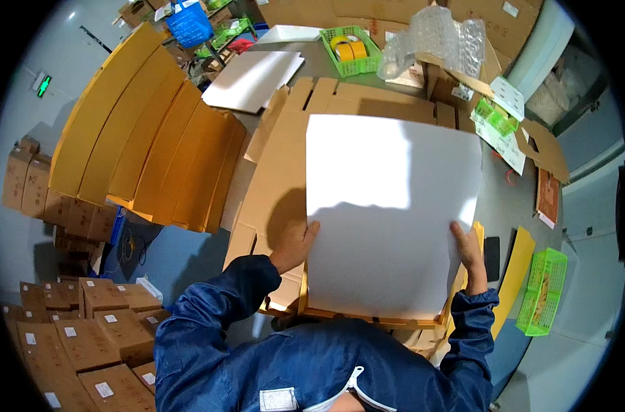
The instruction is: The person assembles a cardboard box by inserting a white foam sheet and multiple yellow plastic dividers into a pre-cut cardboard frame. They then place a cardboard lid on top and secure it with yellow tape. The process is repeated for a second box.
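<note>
A large white rectangular board (388, 254) spans the space between my two hands, its lower part in shadow and its upper left brightly lit. My left hand (295, 246) grips the board's left edge, thumb on top and fingers hidden behind. On the opposite edge my right hand (467, 250) holds it the same way. The board's near end lies over a yellow-orange tray-like frame (374, 321), whose rim shows along the near side. Flat brown cardboard (275, 172) extends beneath the board on the table.
Tall yellow-orange panels (141, 137) stand stacked at left, above piled cartons (113, 329). More white boards (251, 82) lie far left. A green basket (359, 65) holds tape rolls; bubble wrap (436, 41) is beside it. At right are a black phone (492, 258) and another green basket (540, 292).
</note>
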Available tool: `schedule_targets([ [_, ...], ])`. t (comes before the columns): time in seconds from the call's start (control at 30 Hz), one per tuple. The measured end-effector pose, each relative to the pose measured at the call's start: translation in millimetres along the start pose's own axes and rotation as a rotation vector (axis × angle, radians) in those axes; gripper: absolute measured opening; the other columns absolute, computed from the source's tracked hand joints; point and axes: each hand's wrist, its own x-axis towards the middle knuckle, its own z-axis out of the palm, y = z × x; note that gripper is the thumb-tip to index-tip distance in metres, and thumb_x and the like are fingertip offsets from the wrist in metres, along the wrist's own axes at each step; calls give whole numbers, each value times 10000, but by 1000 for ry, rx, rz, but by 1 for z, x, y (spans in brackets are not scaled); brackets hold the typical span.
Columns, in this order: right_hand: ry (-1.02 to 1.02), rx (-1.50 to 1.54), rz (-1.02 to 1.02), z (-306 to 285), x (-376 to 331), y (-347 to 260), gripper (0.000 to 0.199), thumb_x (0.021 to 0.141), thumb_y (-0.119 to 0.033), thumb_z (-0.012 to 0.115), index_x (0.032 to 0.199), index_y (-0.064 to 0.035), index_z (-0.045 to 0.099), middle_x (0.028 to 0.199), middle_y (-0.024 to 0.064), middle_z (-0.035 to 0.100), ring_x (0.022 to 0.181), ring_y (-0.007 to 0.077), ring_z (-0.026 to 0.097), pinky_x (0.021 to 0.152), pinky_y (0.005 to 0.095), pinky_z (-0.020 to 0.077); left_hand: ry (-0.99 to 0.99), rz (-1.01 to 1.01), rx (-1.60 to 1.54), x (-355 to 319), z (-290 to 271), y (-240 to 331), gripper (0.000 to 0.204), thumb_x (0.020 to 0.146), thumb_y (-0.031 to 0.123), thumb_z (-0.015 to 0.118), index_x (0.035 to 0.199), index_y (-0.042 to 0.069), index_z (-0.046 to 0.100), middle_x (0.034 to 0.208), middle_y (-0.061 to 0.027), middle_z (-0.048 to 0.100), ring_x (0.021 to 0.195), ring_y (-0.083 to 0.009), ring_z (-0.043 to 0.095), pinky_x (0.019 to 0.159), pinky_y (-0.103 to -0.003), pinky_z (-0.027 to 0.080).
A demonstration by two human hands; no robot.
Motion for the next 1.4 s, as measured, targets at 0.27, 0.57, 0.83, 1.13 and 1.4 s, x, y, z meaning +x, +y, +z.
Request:
schedule_targets([
  [0.27,35,-96,-32,10,0,-17,494,847,-394,642,1124,12,589,968,94,621,840,185,572,753,316,468,621,496,60,122,-60,56,449,941,327,462,1306,65,461,1360,-252,388,1251,-413,353,1051,-465,271],
  [0.57,405,-660,-718,7,40,-86,493,858,-273,605,1249,4,488,1273,223,498,1200,370,450,1003,406,370,507,584,-40,205,-36,3,261,931,246,512,854,27,630,811,-118,619,797,-240,574,773,-363,439],
  [0.83,215,-958,-637,37,116,-89,272,877,-315,538,971,-79,635,942,120,638,904,324,584,761,440,441,446,638,120,195,-42,15,247,911,176,482,769,4,588,748,-187,573,774,-373,528,739,-449,416],
  [1.13,420,-1115,-719,70,110,-34,316,900,-245,479,1146,-80,590,1251,172,485,1217,322,411,1052,519,268,640,370,466,191,25,18,350,898,209,521,1226,86,534,1390,-171,377,1222,-345,406,1014,-485,315],
  [1.4,198,-1048,-685,124,37,9,637,887,-403,499,1343,30,397,1455,198,304,1370,327,243,1134,487,137,264,489,736,130,83,17,654,917,406,460,1427,33,291,1519,-182,153,1399,-360,132,1123,-539,79],
])
